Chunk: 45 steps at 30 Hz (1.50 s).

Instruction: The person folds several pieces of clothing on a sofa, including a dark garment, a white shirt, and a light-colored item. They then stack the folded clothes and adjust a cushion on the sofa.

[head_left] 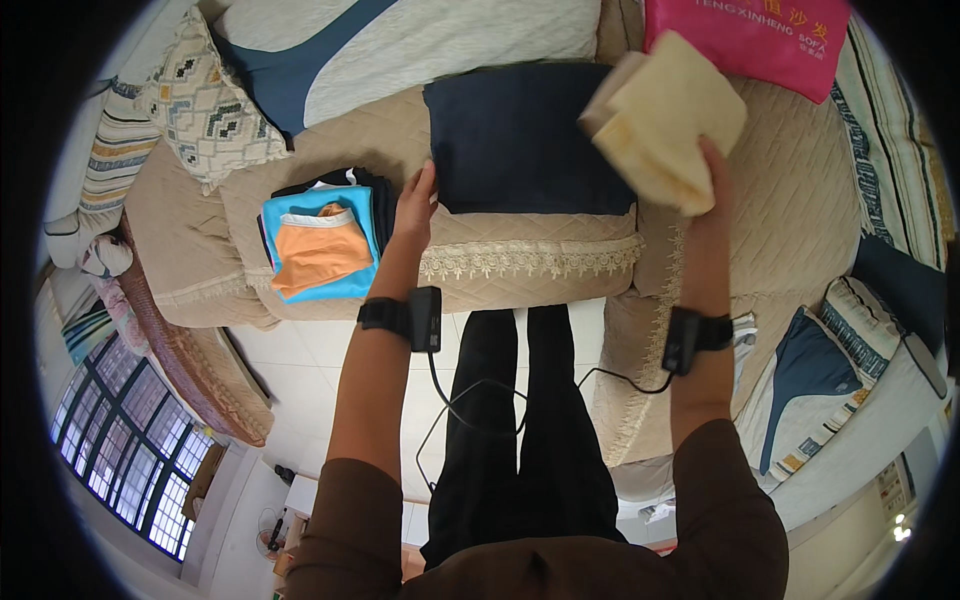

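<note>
A folded pale-yellow cloth [667,120] is held in my right hand [716,180], gripped at its lower right edge. It hangs tilted above the sofa, with a brownish fold showing at its upper left, and covers the right end of a dark navy folded cloth [525,142]. My left hand [416,202] rests at the left edge of the navy cloth; whether its fingers pinch the fabric is hidden. Left of that hand lies a stack of folded clothes, with a small orange garment [322,251] with a white band on top of a bright blue one [361,206] and black ones beneath.
The beige quilted sofa [525,277] has lace trim along its front. A pink bag [750,45] bearing writing lies at the back right. A patterned cushion [217,105] leans at the back left. Black cables [480,386] link the devices on both wrists.
</note>
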### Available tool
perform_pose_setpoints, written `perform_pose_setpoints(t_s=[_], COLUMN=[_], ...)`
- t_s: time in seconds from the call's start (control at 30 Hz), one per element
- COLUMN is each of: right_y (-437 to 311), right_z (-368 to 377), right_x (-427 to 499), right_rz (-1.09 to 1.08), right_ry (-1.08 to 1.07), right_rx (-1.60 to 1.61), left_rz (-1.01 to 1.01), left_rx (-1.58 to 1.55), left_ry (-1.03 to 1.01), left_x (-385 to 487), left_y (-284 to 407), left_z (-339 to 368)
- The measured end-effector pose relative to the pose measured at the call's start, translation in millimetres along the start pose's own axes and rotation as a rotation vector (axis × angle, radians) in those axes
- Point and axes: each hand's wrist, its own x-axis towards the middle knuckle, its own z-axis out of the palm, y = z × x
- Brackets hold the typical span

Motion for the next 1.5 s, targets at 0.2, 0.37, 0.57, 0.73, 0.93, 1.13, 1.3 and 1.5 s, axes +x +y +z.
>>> perform_pose_setpoints(t_s=[0.2, 0.37, 0.57, 0.73, 0.93, 1.13, 1.3, 1.5], right_y=[83, 114, 84, 95, 103, 105, 119, 136], right_z=[54, 62, -17, -49, -29, -32, -47, -84], right_x=[24, 51, 62, 81, 74, 66, 45, -39], right_rz=[0.298, -0.183, -0.249, 0.141, -0.373, 0.302, 0.217, -0.007], right_ry=[-0.253, -0.104, 0.145, -0.015, 0.034, -0.120, -0.137, -0.083], right_rx=[-0.106, -1.279, -0.951, -0.848, -1.311, -0.586, -0.510, -0.217], left_rz=[-0.053, -0.071, -0.133, -0.168, -0.110, -0.162, -0.100, -0.075], left_rx=[-0.005, -0.086, 0.071, 0.188, 0.329, 0.406, 0.409, 0.531], left_ry=[-0.074, -0.258, -0.370, -0.450, -0.407, -0.366, -0.388, -0.425], left_x=[23, 34, 32, 28, 33, 29, 25, -6], left_y=[8, 16, 45, 64, 64, 59, 45, 44], left_z=[2, 14, 25, 34, 50, 51, 43, 52])
